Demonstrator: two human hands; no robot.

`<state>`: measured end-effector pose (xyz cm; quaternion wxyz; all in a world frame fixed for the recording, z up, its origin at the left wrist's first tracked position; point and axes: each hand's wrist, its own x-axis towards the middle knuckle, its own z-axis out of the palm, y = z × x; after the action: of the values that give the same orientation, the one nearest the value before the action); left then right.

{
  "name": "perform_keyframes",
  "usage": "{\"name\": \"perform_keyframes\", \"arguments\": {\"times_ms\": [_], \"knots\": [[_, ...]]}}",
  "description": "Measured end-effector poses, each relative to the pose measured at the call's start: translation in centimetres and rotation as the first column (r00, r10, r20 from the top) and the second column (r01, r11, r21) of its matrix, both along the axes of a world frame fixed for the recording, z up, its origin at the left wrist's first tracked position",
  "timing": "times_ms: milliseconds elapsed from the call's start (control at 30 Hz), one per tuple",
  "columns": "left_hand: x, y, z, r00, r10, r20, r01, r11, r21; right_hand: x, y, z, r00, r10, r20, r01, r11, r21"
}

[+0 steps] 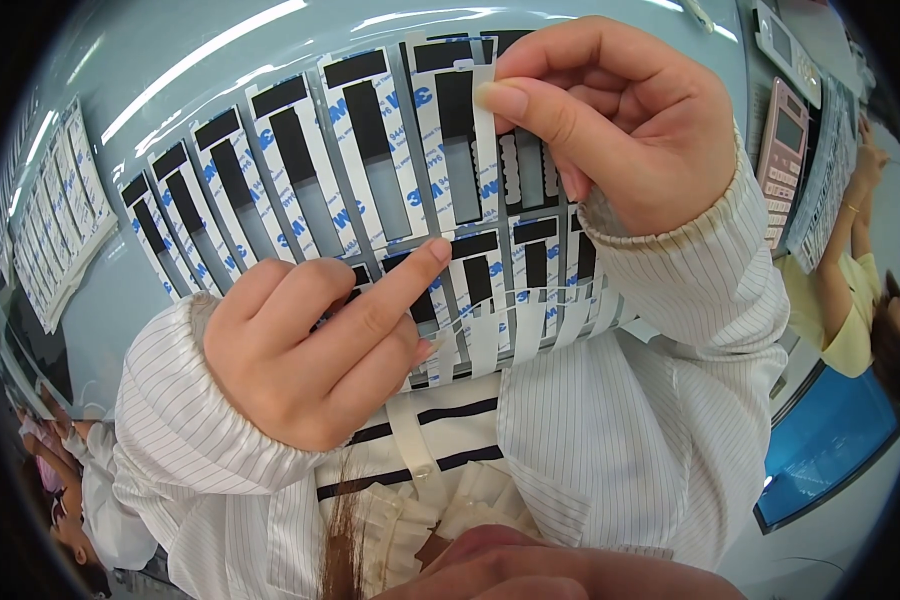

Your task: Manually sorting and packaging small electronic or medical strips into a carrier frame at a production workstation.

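Note:
Several white adhesive-backed frames with blue print lie in rows over black pieces on a grey sheet [402, 213]. At the upper right, my right hand [610, 120] is closed, pinching the top right edge of one white adhesive frame [430, 150] between thumb and fingers. That frame overlaps the black piece [454, 105] under it. My left hand [320, 340] has one finger stretched out, its tip at the lower end of the same frame. The other left fingers are bent, and nothing shows in them. White tabs [485, 345] stick out along the sheet's near edge.
Stacked sheets of similar strips [65, 220] lie at the left on the grey table [170, 70]. On the right are a pink calculator [785, 135] and a white device [785, 40]. A blue panel [830, 445] stands lower right. Other people sit at both sides.

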<state>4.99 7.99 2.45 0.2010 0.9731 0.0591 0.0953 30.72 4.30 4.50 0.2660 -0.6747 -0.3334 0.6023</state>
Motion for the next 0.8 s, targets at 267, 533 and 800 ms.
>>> {"name": "perform_keyframes", "arguments": {"times_ms": [267,533,800], "knots": [[0.07,-0.07,-0.03,1.0,-0.009,0.009,0.009,1.0,0.003,-0.43,0.09,-0.2,1.0,0.001,0.027,-0.002,0.999,0.034],[-0.03,-0.29,-0.04,1.0,0.006,-0.008,-0.006,1.0,0.006,-0.69,0.11,-0.33,0.999,0.002,0.052,-0.005,0.997,0.072],[0.01,-0.31,0.14,1.0,0.001,-0.013,-0.001,1.0,0.025,-0.67,-0.04,-0.22,0.997,0.003,0.078,-0.011,0.994,0.11]]}}
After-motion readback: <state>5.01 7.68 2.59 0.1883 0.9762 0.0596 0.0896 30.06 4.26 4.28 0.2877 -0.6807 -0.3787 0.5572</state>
